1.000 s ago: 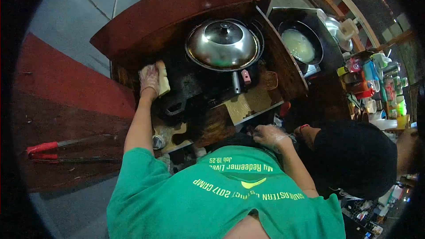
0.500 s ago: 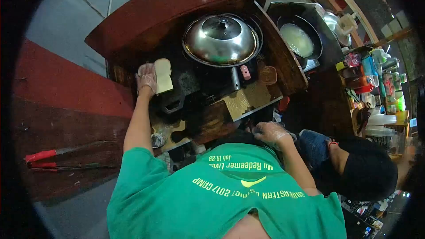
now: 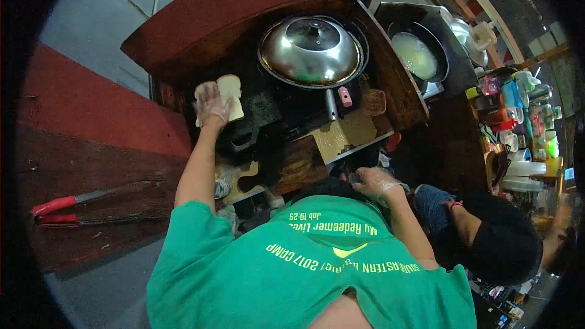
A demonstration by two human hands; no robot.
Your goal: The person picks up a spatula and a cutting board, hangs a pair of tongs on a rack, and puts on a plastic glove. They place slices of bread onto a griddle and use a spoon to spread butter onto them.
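My left hand [image 3: 211,103], in a clear plastic glove, lies with its fingers stretched over a slice of bread [image 3: 201,92] on the dark cooking surface. A second slice of bread [image 3: 230,90] touches its right side. My right hand [image 3: 373,181], also gloved, hangs loosely close to my body, below the metal front tray [image 3: 341,137]. Its fingers are partly apart, and I see nothing in them. A lidded wok [image 3: 311,55] with its handle toward me stands right of the bread.
A wooden panel [image 3: 396,67] divides the stove from a pan of pale liquid [image 3: 414,55]. Another person [image 3: 499,237] in dark clothing is at my right, by a shelf of containers [image 3: 518,167]. Red-handled bolt cutters [image 3: 58,207] lie at left.
My left hand has shifted slightly right over the bread, its fingers now nearer the second slice. My right hand stays about where it was. The view has tilted a little.
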